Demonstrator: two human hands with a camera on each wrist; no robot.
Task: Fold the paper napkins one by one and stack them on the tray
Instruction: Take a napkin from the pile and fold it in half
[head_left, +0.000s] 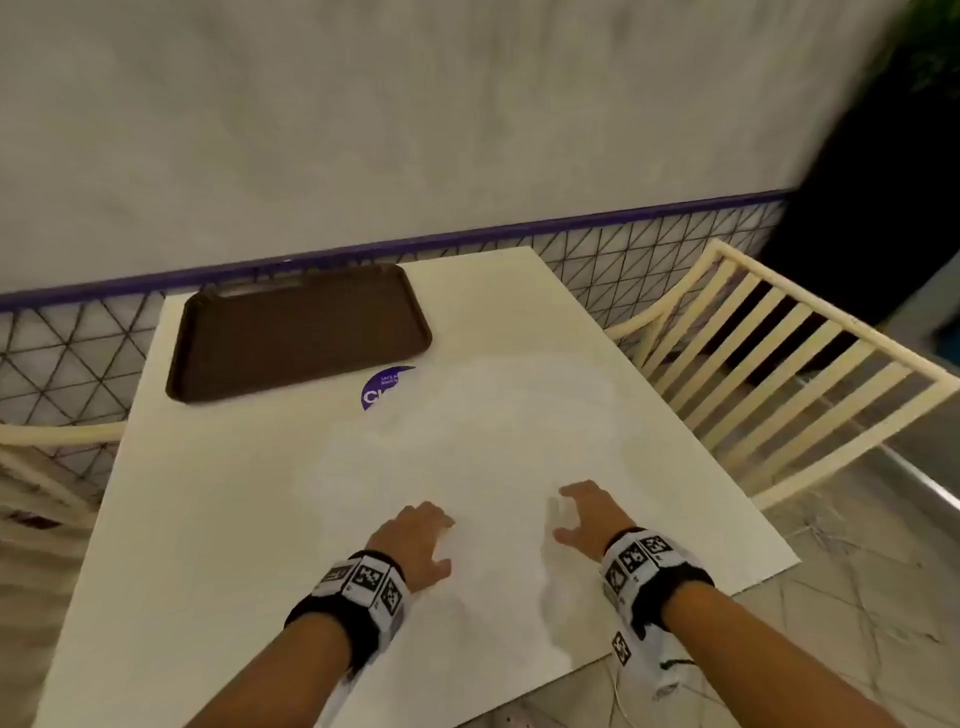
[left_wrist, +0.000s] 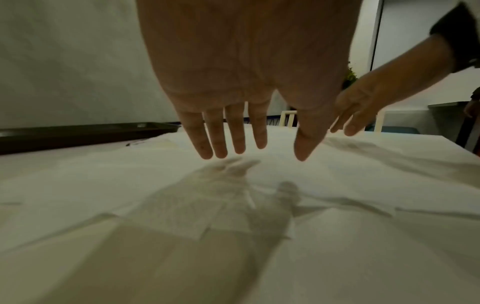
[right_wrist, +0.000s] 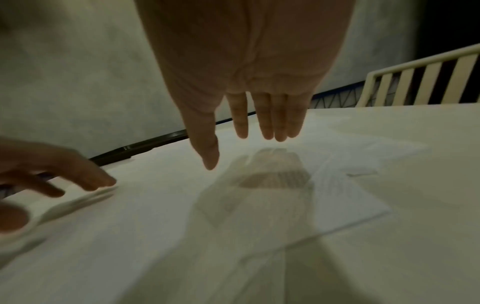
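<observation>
White paper napkins (left_wrist: 259, 185) lie spread across the near half of the worktop (head_left: 234, 493). Both grips hover just above them, left hand (head_left: 418, 543) and right hand (head_left: 587, 514) with fingers straight and spread, holding nothing. A brown tray (head_left: 208, 338) sits at the far left.

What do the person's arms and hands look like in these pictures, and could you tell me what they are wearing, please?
Both forearms are bare, with no sleeves in view. The left hand and right hand wear no gloves or rings that show. Each wrist carries a black strap holding a white block covered in square black-and-white coded markers. From the right wrist's block a thin cable hangs, with another marker tag below.
</observation>
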